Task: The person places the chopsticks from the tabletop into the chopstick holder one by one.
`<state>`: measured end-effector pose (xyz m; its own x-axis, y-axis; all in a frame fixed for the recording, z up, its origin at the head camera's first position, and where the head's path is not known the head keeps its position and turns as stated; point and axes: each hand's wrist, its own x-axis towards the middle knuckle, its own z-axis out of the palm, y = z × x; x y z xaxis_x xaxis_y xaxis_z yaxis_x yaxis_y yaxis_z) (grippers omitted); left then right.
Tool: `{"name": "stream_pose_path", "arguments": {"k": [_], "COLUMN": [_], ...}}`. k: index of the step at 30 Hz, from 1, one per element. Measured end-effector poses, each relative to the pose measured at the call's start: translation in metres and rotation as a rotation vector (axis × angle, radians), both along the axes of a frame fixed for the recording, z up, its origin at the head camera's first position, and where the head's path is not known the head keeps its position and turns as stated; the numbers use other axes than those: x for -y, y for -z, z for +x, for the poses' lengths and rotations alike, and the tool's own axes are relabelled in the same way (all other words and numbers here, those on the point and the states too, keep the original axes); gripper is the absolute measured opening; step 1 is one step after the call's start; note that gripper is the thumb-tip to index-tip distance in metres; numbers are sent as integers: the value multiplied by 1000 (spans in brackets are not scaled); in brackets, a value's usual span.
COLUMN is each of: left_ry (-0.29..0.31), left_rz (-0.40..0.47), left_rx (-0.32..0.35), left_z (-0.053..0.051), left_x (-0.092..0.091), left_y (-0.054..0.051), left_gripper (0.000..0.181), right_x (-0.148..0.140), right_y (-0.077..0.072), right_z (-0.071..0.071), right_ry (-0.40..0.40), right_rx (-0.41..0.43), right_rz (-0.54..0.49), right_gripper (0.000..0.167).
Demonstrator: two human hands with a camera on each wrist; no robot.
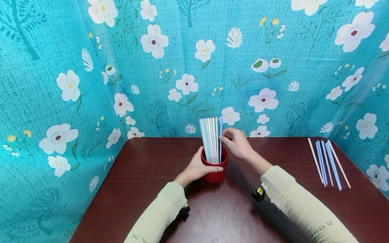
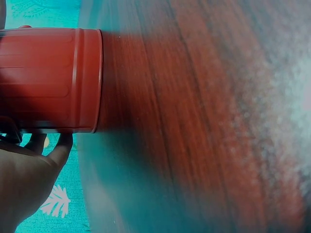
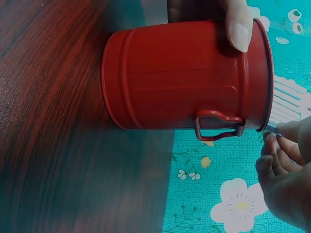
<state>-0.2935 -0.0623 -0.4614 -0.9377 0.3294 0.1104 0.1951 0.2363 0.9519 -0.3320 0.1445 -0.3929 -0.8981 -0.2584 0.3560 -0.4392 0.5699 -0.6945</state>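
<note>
A red metal bucket (image 1: 215,176) stands upright on the table, holding a bundle of pale straws (image 1: 209,139). The left hand (image 1: 198,167) grips the bucket's left side, its thumb across the front near the rim; in the left wrist view that hand (image 2: 29,179) lies against the bucket (image 2: 48,77). With thumb and fingers the right hand (image 1: 238,143) pinches a blue straw (image 1: 221,149), whose lower end is inside the bucket at the right of the bundle. In the right wrist view the right hand (image 3: 289,170) is by the rim of the bucket (image 3: 184,77), beside its handle.
Several loose straws (image 1: 328,162), blue, white and pinkish, lie on the right part of the dark red-brown table (image 1: 144,163). A turquoise flowered cloth (image 1: 166,83) hangs behind the table and along both sides.
</note>
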Motion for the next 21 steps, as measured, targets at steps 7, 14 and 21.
{"name": "stream_pose_path", "arguments": {"k": [7,14,21], "left_ry": [6,7,3], "left_rz": [-4,-8,-15], "left_rx": [-15,-13,-17], "left_z": [-1,-1,-1], "left_x": [0,0,0], "left_y": [2,2,3], "left_gripper": [83,83,82], "right_x": [-1,0,0], "right_y": [1,2,1], "right_z": [-1,1,2], "right_ry": [11,14,2], "right_rx": [3,13,39], "right_rz": [3,7,-1], "right_gripper": [14,15,17]}}
